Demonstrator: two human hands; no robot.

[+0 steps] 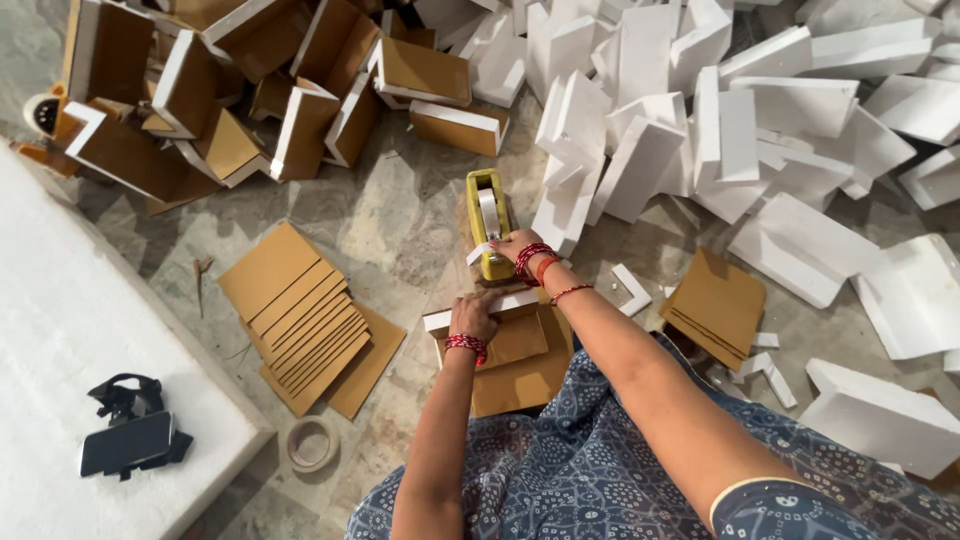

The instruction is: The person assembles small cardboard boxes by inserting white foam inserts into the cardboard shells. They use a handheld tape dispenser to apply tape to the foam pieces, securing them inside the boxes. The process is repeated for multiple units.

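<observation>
My right hand [515, 250] rests on a yellow tape dispenser [488, 222] standing on the stone floor, with a strip of white tape under the fingers. My left hand [473, 315] presses down on a brown cardboard-and-white-foam corner piece [512, 335] just in front of the dispenser. More brown cardboard sheets lie beneath that piece. Red bangles circle both wrists.
A fanned stack of cardboard sheets [305, 320] lies to the left, a smaller stack [715, 300] to the right. White foam angle pieces [760, 120] pile up at the back right, cardboard-covered ones [250, 100] at the back left. A tape roll [312, 443] and a phone on a holder [130, 440] are near the white slab.
</observation>
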